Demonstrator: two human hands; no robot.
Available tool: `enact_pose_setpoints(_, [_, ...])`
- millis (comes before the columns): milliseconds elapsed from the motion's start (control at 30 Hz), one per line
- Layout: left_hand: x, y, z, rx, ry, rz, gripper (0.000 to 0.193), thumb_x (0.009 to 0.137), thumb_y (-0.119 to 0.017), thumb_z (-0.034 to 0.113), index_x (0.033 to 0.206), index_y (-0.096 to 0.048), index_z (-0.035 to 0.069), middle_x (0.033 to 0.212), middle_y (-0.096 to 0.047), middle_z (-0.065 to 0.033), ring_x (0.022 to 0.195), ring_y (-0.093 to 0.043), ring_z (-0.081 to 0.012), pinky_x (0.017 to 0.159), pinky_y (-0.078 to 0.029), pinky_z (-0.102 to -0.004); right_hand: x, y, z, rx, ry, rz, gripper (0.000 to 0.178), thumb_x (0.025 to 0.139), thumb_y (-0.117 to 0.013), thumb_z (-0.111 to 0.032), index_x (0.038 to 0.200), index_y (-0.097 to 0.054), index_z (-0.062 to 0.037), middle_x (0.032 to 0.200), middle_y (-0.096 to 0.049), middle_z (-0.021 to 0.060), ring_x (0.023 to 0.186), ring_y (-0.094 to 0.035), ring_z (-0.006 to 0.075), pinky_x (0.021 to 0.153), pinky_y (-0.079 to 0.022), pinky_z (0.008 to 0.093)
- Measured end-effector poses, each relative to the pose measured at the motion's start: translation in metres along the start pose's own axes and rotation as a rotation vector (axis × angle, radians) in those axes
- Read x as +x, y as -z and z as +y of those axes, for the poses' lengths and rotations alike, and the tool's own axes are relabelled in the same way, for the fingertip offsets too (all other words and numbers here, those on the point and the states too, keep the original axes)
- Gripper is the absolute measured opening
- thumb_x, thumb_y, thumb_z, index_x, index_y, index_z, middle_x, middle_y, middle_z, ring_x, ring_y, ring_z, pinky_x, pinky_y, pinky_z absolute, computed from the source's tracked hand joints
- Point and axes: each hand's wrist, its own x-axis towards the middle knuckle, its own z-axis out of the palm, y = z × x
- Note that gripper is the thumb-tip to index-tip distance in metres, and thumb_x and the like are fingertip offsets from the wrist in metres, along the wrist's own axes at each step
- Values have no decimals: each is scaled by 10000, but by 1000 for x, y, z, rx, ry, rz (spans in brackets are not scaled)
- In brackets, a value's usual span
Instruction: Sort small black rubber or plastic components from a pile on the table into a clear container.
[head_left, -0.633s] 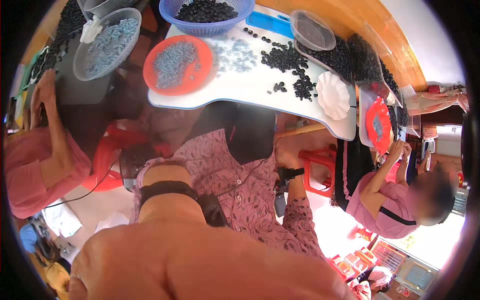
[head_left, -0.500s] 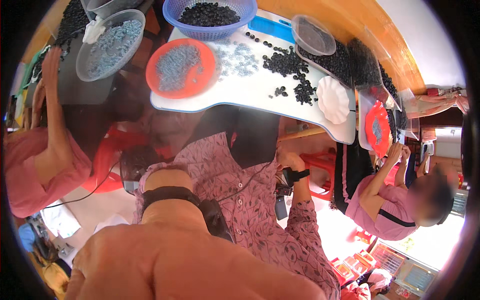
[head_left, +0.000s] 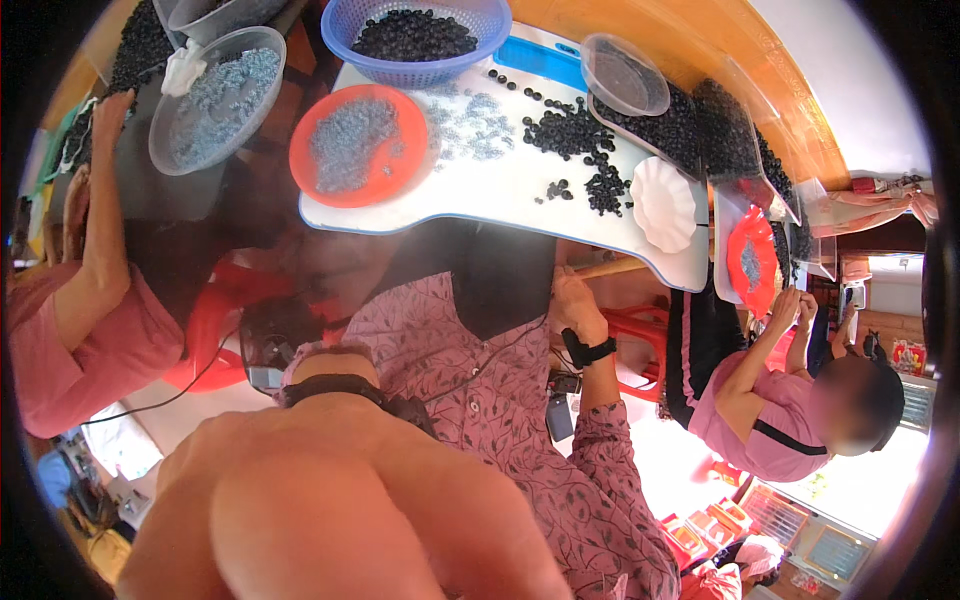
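Observation:
My left hand (head_left: 330, 500) fills the lower part of the view, very close, its back and knuckles showing. Its fingers run out past the lower edge, so what they touch is hidden. A black band circles that wrist. My right hand (head_left: 580, 305) is low beside my dark-clothed leg, below the table's near edge, fingers loosely extended and nothing visible in them. A black wristband (head_left: 588, 348) sits on it. On the white table (head_left: 470, 195), ahead of both hands, lie a red plate (head_left: 405, 180) of small grey-blue pieces, loose grey-blue pieces (head_left: 475, 125) and black round pieces (head_left: 565, 130).
A blue basket (head_left: 415, 70) of black pieces, a clear tub (head_left: 625, 75) and a white scalloped dish (head_left: 662, 205) stand on the table. A clear bowl (head_left: 215, 100) is at left. Co-workers sit on both sides. A red stool (head_left: 640, 335) and a thin cable (head_left: 490, 355) are near me.
My left hand has shifted left and down, with its knuckles now bulging toward the view. My right hand has risen slightly toward the table edge, its fingers reaching farther up.

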Motion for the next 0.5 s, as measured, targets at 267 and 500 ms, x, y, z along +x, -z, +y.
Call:
enact_pose_setpoints(267, [3, 13, -69, 27, -443, 92, 258, 948, -608, 237, 897, -712, 6, 939, -680, -156, 799, -656, -251, 694, -603, -366, -3, 21, -5, 263, 10, -73, 243, 723, -602, -7, 955, -570, 57, 821, -616, 306, 815, -616, 475, 697, -502, 525])
enact_pose_setpoints(500, [-21, 41, -110, 196, -239, 223, 402, 903, -665, 351, 909, -692, -50, 902, -662, -152, 773, -612, -229, 642, -475, -287, -4, 43, -13, 247, 10, -136, 161, 761, -645, -70, 879, -657, 39, 820, -633, 282, 844, -637, 434, 758, -512, 495])
